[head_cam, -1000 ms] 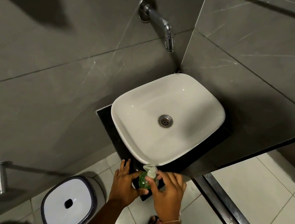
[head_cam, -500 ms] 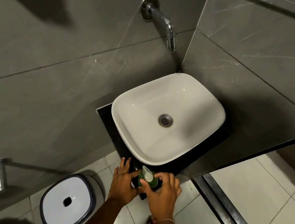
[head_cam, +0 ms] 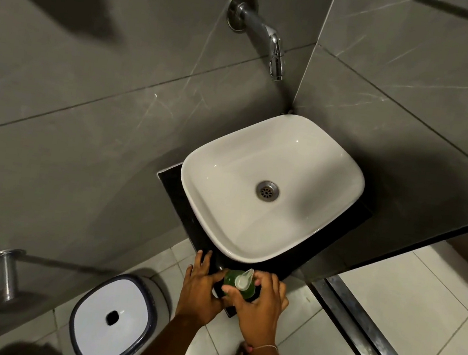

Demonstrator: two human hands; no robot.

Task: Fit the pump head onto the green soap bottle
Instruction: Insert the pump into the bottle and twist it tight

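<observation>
Green soap bottle (head_cam: 234, 281) standing on the near corner of the black counter (head_cam: 182, 200), just in front of the white basin (head_cam: 207, 218). Pump head (head_cam: 243, 280) seated on top, nozzle angled toward the basin. Left hand (head_cam: 201, 288) cupped against the bottle's left side. Right hand (head_cam: 258, 304) wrapped around the bottle, thumb across its front.

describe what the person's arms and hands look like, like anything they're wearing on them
Both forearms are bare, with no sleeves in view. The left hand wears nothing that shows: no ring, watch or glove. The right hand is bare too, but a thin pale thread bracelet circles its wrist. No markings or tattoos are visible.
</observation>
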